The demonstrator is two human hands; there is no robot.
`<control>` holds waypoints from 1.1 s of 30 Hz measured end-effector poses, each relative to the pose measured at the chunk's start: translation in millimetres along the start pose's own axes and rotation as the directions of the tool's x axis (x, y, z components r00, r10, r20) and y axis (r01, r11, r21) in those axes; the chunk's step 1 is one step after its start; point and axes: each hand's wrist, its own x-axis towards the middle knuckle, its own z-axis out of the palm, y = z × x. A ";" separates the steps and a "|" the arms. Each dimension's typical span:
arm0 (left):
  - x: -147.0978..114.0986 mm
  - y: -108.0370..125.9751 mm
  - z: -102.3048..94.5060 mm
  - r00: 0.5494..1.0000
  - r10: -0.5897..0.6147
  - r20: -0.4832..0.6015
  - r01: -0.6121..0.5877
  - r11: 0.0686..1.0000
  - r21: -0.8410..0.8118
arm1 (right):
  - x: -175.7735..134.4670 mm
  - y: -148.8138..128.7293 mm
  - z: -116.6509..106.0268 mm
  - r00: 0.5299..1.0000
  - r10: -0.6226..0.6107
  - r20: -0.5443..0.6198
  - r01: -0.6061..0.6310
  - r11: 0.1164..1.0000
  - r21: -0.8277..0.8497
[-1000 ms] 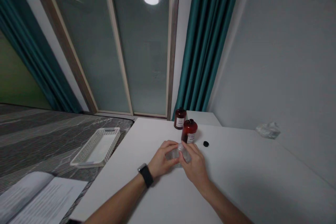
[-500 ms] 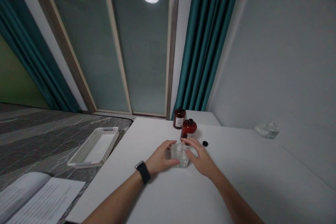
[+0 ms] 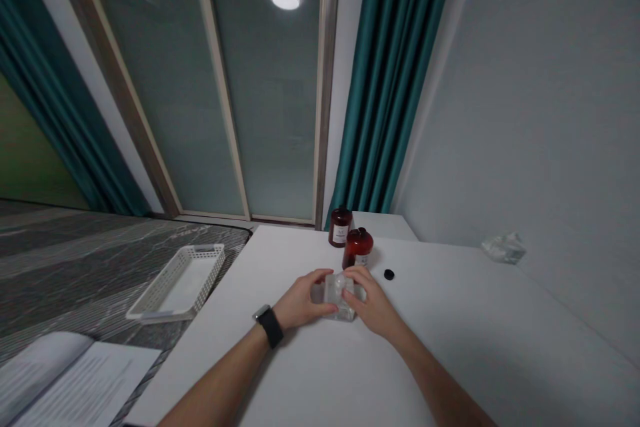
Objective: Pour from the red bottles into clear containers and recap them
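A clear, boxy glass container (image 3: pixel 336 288) stands on the white table between my hands. My left hand (image 3: pixel 299 302) holds its left side, thumb low in front and fingers behind. From the right, my right hand (image 3: pixel 374 303) curls its fingers over the container's upper right part, thumb against the glass. Its finer shape is hard to see behind the fingers. Just behind is a red-brown bottle (image 3: pixel 358 247) with a pale label, its lower part partly covered by my right hand. A black round cap (image 3: pixel 389 274) lies to the right of it.
Farther back stands a second dark red-brown bottle (image 3: pixel 341 227) with a label. On the left are a white plastic basket (image 3: pixel 134 313) and an open book (image 3: pixel 115 373), beside the white table (image 3: pixel 320 373). A crumpled clear plastic piece (image 3: pixel 504 248) lies far right.
My right hand has moved slightly left, its thumb and fingers closing in on the clear container. My left hand keeps its hold. The bottles and cap stay where they were.
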 end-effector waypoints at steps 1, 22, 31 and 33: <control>-0.1 0.3 0.7 1.000 0.000 -0.008 0.000 1.000 0.012 | 0.7 0.5 0.9 1.000 0.006 -0.014 -0.006 1.000 0.014; -1.7 -3.7 0.7 0.999 0.040 0.015 -0.041 0.997 0.067 | 0.4 -1.4 -7.4 0.992 0.092 0.089 -0.102 0.988 0.113; -1.3 -4.5 -17.7 0.989 0.112 0.099 -0.119 0.990 0.070 | -4.3 5.5 -34.9 0.949 0.165 0.269 -0.204 0.971 0.122; -1.2 -4.3 -19.2 0.988 0.107 0.111 -0.114 0.992 0.061 | -4.5 4.5 -33.8 0.950 0.166 0.264 -0.196 0.976 0.091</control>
